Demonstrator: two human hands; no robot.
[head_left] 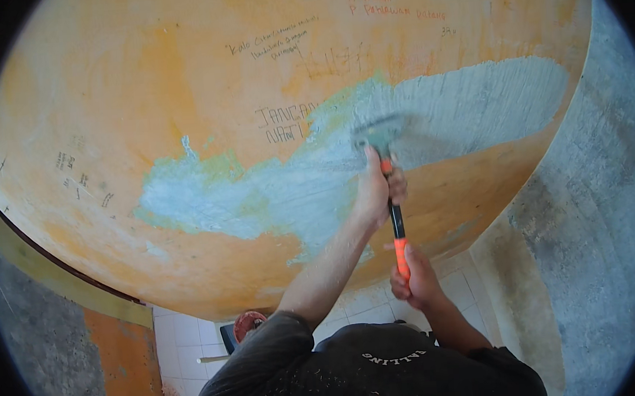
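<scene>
A long-handled scraper with a black shaft and orange grips leans up against an orange-painted wall. Around the upper shaft, just below the scraper's head, my left hand is closed. My right hand wraps the orange grip at the lower end. The wide scraper head, blurred by motion, lies against a bare grey-white patch of the wall. To the left, this stripped area runs on as a ragged pale-blue patch with greenish edges.
Handwriting and scribbles mark the paint above and left of the patch. Below the wall lies a white tiled floor with a reddish round container on it. A grey wall stands at the right, and a brown-edged opening at the left.
</scene>
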